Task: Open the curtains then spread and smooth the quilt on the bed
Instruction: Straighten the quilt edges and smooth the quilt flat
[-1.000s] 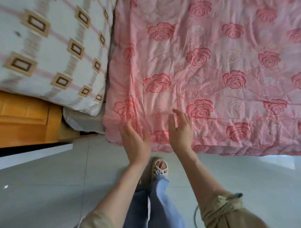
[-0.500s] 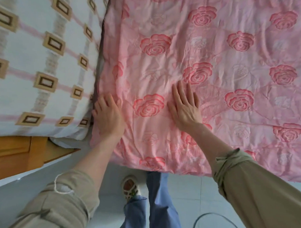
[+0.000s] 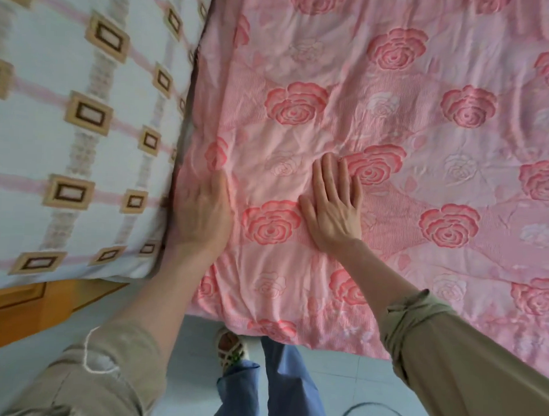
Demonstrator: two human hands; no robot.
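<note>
- Plainly, the pink rose-printed quilt point(image 3: 425, 126) lay across the bed, filling most of the view, with its near edge hanging over the bedside above the floor point(image 3: 348, 378).
- The left hand point(image 3: 201, 211) rested palm down on the quilt's left border, fingers straight and close together, right against the pillow point(image 3: 83, 123) (motion blur softened its fingertips).
- The right hand point(image 3: 332, 210) lay flat on the quilt just beside the left, fingers extended and slightly fanned, holding nothing.
- One large rose of the print sat between the two hands, and the right fingertips reached the edge of another rose.
- The cloth around both hands showed shallow wrinkles, more of them near the hanging edge.
- The pillow, pale with brown-framed squares and pink stripes, lay to the left of the quilt, touching its border.
- An orange wooden frame point(image 3: 30, 308) showed beneath the pillow's near corner.
- Both forearms were bare, with the khaki sleeves point(image 3: 464, 364) pushed up; a loop of white thread point(image 3: 90, 357) hung on the left one.
- Below the quilt's edge stood blue trousers point(image 3: 279, 391) and a sandalled foot point(image 3: 229, 351) on pale tiles.
- A thin dark cable point(image 3: 362, 410) curved over the floor at the lower right.
</note>
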